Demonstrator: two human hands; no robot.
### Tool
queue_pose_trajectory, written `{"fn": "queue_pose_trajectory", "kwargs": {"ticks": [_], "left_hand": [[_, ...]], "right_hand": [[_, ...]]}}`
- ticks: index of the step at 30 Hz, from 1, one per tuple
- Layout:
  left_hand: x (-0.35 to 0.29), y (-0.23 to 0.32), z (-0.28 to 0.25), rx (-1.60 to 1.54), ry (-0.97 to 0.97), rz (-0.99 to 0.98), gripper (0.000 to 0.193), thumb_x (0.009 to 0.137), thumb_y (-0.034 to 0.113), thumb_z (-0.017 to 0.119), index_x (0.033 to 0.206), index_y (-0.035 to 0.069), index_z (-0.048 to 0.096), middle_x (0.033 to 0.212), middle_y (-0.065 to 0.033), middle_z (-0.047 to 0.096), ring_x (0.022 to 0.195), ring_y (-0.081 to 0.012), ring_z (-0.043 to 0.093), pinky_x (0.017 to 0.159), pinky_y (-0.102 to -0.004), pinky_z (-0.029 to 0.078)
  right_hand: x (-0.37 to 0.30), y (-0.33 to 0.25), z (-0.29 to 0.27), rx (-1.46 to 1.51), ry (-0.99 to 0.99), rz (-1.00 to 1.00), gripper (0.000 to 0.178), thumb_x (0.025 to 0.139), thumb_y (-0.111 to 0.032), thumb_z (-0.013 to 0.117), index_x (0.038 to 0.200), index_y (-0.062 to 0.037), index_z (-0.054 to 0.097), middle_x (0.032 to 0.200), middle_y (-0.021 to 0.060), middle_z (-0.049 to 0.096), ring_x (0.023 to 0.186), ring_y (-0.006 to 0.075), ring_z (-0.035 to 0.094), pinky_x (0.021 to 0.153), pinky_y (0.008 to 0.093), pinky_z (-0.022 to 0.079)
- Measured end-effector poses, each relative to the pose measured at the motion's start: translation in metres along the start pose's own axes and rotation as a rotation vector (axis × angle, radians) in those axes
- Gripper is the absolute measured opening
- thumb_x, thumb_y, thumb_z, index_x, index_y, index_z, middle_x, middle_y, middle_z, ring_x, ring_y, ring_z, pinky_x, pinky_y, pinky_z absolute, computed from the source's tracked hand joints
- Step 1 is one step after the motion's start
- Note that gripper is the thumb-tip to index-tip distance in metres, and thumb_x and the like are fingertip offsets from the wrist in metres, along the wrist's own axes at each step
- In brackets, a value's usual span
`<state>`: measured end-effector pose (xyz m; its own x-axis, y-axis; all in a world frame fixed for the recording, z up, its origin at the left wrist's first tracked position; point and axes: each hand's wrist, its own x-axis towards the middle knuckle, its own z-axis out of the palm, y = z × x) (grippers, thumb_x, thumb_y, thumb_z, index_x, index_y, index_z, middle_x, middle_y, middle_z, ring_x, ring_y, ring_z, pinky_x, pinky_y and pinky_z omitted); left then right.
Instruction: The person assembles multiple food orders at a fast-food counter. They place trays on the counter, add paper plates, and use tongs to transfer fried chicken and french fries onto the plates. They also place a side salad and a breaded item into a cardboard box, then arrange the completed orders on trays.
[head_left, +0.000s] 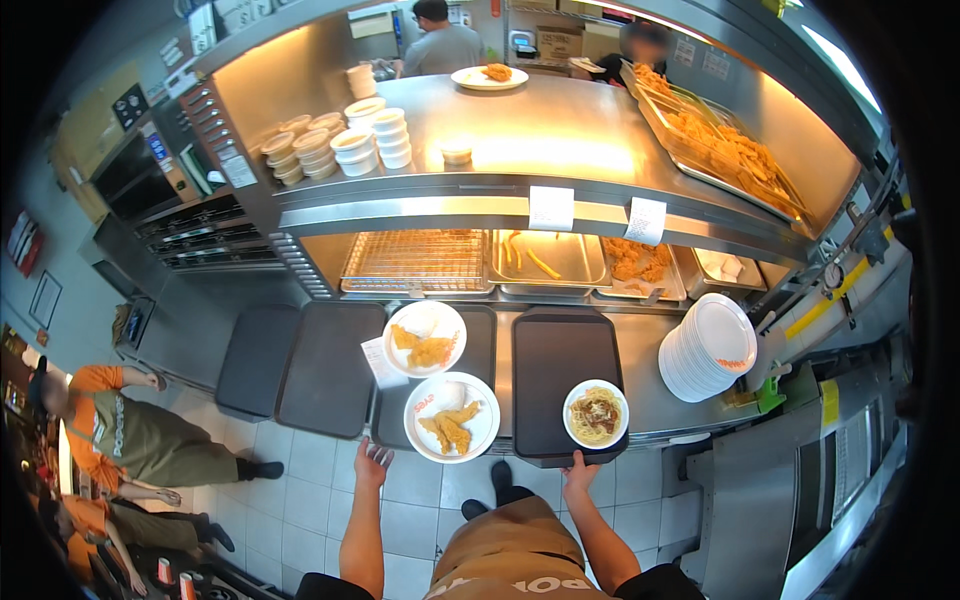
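My right hand (577,477) grips the near edge of a dark serving tray (560,360), the thumb near its rim. At that tray's near right corner sits a white bowl of spaghetti (597,413) with brown sauce. My left hand (373,462) is open and holds nothing, its fingers just below the near edge of another dark tray (388,425). Two white plates rest on that tray: a near plate (425,392) with fried chicken (453,428) and a white mound, and a far plate (440,312) with more fried chicken (422,346). A paper receipt (382,362) lies beside them.
More dark trays (328,365) line the left counter; a plate stack (700,350) stands right. Behind are food pans (547,262) and a steel shelf (520,130) with lidded cups (355,150) and fried chicken (720,140). Co-workers (150,430) stand at left, others beyond the shelf.
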<state>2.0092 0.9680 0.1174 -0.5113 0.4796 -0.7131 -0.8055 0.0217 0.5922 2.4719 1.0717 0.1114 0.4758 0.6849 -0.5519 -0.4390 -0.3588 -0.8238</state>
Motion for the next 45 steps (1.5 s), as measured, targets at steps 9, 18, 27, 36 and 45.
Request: {"fn": "queue_pose_trajectory", "kwargs": {"ticks": [9, 18, 27, 36, 45], "left_hand": [[-0.005, 0.006, 0.026, 0.214, -0.087, -0.189, 0.026, 0.094, 0.025, 0.059, 0.115, 0.011, 0.056, 0.116, -0.0078, 0.056, 0.105, -0.0261, 0.054, 0.088, -0.0490, 0.052], [0.044, 0.070, -0.026, -0.190, 0.202, -0.014, 0.051, 0.082, 0.040, 0.072, 0.121, 0.013, 0.055, 0.125, -0.0098, 0.050, 0.114, -0.0271, 0.050, 0.097, -0.0489, 0.045], [0.130, 0.158, -0.094, -0.383, 0.350, 0.114, 0.061, 0.084, 0.051, 0.069, 0.131, 0.016, 0.054, 0.128, -0.0063, 0.053, 0.116, -0.0278, 0.048, 0.100, -0.0488, 0.038], [0.202, 0.287, -0.165, -0.391, 0.224, 0.209, 0.023, 0.083, 0.033, 0.069, 0.098, 0.016, 0.065, 0.098, -0.0027, 0.067, 0.091, -0.0259, 0.063, 0.081, -0.0452, 0.051], [0.159, 0.332, -0.174, -0.323, -0.050, 0.087, 0.019, 0.070, 0.012, 0.066, 0.088, 0.010, 0.062, 0.087, -0.0051, 0.066, 0.081, -0.0244, 0.065, 0.066, -0.0346, 0.054]], "right_hand": [[-0.033, 0.019, 0.029, 0.016, -0.009, 0.029, 0.059, 0.089, -0.013, 0.065, 0.137, -0.0192, 0.033, 0.128, 0.0069, 0.052, 0.103, 0.0252, 0.057, 0.065, 0.0417, 0.053], [-0.030, 0.024, 0.029, -0.042, 0.007, -0.023, 0.056, 0.091, -0.009, 0.064, 0.139, -0.0112, 0.034, 0.130, 0.0118, 0.055, 0.101, 0.0273, 0.063, 0.072, 0.0442, 0.058], [-0.016, 0.040, 0.020, -0.086, 0.071, -0.107, 0.049, 0.091, -0.014, 0.062, 0.135, -0.0114, 0.039, 0.127, 0.0125, 0.057, 0.106, 0.0321, 0.062, 0.081, 0.0518, 0.055], [0.024, 0.053, -0.013, -0.104, -0.055, -0.123, 0.048, 0.090, -0.014, 0.064, 0.133, -0.0185, 0.044, 0.122, 0.0070, 0.061, 0.105, 0.0269, 0.063, 0.079, 0.0465, 0.057], [-0.011, 0.034, 0.014, -0.106, 0.008, -0.023, 0.048, 0.087, -0.017, 0.068, 0.129, -0.0227, 0.045, 0.113, 0.0047, 0.061, 0.091, 0.0236, 0.062, 0.070, 0.0431, 0.054]]}}
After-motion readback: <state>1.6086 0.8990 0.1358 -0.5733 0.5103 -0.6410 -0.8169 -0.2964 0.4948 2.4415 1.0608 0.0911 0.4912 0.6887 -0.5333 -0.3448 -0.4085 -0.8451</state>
